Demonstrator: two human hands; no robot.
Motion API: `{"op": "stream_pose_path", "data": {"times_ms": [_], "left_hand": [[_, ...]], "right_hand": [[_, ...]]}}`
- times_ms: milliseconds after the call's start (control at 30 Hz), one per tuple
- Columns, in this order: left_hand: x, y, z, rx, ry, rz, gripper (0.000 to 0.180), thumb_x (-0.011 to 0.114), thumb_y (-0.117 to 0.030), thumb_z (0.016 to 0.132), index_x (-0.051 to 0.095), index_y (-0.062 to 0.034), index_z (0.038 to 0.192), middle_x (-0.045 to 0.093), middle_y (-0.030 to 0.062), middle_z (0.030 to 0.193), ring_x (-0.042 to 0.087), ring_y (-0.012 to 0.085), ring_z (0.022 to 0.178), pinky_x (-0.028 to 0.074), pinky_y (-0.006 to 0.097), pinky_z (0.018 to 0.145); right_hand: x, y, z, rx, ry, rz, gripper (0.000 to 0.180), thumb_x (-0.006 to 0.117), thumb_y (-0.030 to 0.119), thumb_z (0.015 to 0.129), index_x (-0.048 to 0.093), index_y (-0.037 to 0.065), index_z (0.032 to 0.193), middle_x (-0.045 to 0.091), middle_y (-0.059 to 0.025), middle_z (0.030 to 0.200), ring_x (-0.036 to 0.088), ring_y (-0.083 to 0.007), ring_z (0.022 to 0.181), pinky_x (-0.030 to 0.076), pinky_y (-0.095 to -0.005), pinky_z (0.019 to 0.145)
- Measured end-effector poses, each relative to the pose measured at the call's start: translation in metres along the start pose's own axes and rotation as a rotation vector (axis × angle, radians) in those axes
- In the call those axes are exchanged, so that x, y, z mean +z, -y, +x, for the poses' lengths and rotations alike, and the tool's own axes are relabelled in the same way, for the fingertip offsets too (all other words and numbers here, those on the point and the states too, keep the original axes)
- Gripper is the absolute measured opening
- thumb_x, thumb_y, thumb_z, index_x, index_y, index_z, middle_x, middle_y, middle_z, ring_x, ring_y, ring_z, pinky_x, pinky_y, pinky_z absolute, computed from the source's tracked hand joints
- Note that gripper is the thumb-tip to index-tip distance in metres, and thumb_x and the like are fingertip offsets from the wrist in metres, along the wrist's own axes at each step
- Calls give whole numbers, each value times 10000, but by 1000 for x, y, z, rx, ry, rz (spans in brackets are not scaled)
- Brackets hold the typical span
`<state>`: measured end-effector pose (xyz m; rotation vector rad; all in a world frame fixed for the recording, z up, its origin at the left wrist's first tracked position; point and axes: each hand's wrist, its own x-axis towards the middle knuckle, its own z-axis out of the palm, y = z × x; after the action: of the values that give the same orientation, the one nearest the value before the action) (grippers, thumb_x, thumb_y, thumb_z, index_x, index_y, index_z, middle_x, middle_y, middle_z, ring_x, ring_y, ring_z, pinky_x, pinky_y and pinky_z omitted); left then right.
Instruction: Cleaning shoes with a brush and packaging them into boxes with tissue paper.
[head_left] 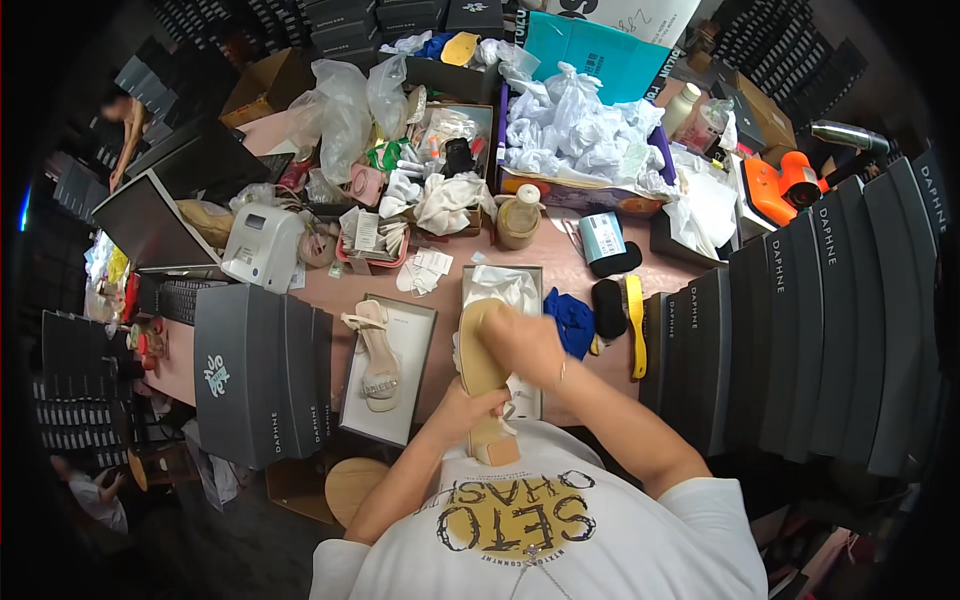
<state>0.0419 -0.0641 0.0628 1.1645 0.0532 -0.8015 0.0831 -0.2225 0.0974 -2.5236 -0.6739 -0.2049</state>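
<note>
A beige heeled sandal (484, 372) is turned with its tan sole up, close in front of my chest. My left hand (463, 412) is closed round it between the sole and the block heel (493, 441). Against the front of the sole lies my right hand (524, 343); motion blurs its fingers, and whether it holds anything cannot be seen. Under the sandal is an open shoe box part (536, 396) with white tissue paper (500, 289). A matching sandal (377, 362), with a decorated strap, rests in a box lid (414, 400) to the left.
Stacked dark shoe boxes line the right (780, 320) and left (245, 370). Right of my hands lie a blue cloth (570, 322), a black brush-like thing (609, 309) and a yellow handle (636, 325). A bottle (519, 218), crumpled paper (590, 130) and a label printer (262, 245) stand beyond.
</note>
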Motion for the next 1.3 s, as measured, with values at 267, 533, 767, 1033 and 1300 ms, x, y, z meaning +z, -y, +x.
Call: {"op": "stream_pose_path", "data": {"times_ms": [267, 533, 767, 1033, 1300], "left_hand": [[-7, 11, 4, -12, 60, 51, 212, 642, -33, 826, 564, -46, 1023, 598, 23, 797, 578, 109, 687, 485, 264, 616], [-15, 15, 6, -60, 135, 89, 322, 650, -28, 819, 515, -40, 1111, 583, 54, 978, 587, 131, 839, 503, 282, 699], [0, 0, 1, 4, 32, -81, 149, 640, -47, 831, 569, -30, 961, 592, 55, 818, 570, 127, 668, 479, 266, 619], [-5, -12, -7, 48, 38, -164, 146, 637, -46, 840, 578, -24, 972, 592, 46, 824, 571, 118, 691, 477, 260, 626], [-5, -5, -1, 56, -15, 66, 119, 617, -53, 841, 588, -21, 952, 592, 21, 800, 558, 105, 665, 470, 246, 608]], "right_hand": [[-1, 7, 8, -91, 128, -36, 143, 635, 188, 712, 556, 103, 795, 574, -63, 735, 644, -275, 698, 524, -397, 545], [-8, -10, 41, 33, 105, -8, 174, 619, 167, 687, 511, 127, 818, 550, -59, 716, 632, -245, 784, 517, -399, 695], [-1, -56, 53, 236, 20, -104, 137, 603, 183, 796, 547, 61, 821, 608, -107, 778, 637, -284, 678, 508, -409, 562], [-28, -68, -12, 616, -249, 891, 156, 572, 142, 897, 592, -5, 945, 591, -83, 736, 550, -104, 607, 432, -224, 578], [-10, -1, 2, 148, -73, 136, 139, 628, 179, 810, 560, 85, 886, 555, -81, 784, 607, -286, 618, 505, -361, 498]]}}
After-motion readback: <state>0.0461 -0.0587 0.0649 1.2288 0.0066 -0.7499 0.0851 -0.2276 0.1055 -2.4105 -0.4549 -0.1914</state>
